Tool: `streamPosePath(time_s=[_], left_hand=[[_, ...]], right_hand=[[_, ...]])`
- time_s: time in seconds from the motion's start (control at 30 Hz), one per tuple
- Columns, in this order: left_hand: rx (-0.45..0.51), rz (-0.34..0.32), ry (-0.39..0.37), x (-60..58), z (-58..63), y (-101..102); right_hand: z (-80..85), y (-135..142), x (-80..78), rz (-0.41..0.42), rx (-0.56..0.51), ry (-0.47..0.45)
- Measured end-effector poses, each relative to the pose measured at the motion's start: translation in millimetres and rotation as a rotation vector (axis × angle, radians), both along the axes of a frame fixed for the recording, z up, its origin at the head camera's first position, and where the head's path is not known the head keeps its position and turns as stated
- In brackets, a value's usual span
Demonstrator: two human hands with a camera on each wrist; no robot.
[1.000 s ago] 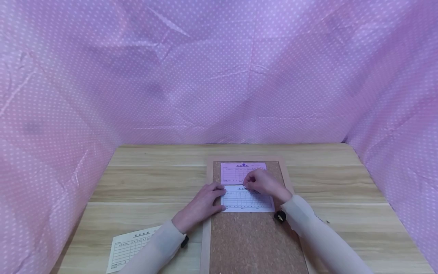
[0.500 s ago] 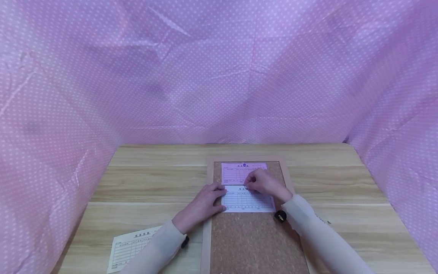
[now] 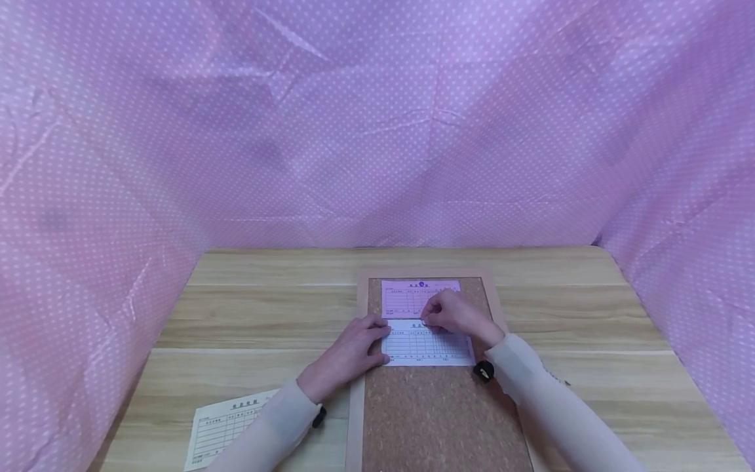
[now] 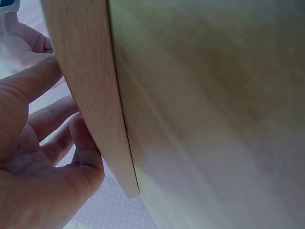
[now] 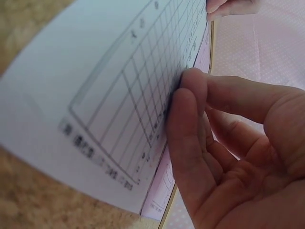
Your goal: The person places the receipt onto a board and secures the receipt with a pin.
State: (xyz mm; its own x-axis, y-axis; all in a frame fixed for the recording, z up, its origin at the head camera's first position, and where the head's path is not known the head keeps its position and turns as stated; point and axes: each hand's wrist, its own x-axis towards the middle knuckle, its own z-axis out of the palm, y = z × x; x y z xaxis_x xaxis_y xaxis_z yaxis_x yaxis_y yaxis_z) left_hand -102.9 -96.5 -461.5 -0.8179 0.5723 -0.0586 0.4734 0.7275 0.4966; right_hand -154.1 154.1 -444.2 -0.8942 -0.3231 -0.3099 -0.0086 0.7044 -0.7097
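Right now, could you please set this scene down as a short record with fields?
Left hand: fingertips at the left edge of the white slip
Right hand: fingertips together near that slip's top edge; anything held is hidden
Pink slip: on the corkboard, purple pin near its top
Cream slip: on the table, partly behind left sleeve
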Motion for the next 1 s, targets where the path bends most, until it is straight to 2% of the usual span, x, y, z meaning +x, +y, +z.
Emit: streamPosePath(time_s=[0.3,0.57,0.67,0.87,1.0], left_hand=[[-0.004,0.006,-0.005,2.2,1.9,1.0],[-0.010,0.018,-0.019,3.5,1.8,1.2],[-0.008,0.018,-0.020,3.0,1.2,1.1],[-0.001,0.015,-0.009,2.2,0.4,1.1],[0.005,0.006,0.000,2.0,-0.2,0.5]], right_hand=[[2.3,-1.6,2.0,-0.021,0.026,-0.008],[0.5,2.0,3.6,-0.027,-0.020,-0.008],[-2.5,6.8,4.0,-0.010,-0.040,0.025],[-6.5,15.0,6.9,0.047,-0.033,0.173],[-8.2,17.0,9.8,0.076,-0.033,0.237]])
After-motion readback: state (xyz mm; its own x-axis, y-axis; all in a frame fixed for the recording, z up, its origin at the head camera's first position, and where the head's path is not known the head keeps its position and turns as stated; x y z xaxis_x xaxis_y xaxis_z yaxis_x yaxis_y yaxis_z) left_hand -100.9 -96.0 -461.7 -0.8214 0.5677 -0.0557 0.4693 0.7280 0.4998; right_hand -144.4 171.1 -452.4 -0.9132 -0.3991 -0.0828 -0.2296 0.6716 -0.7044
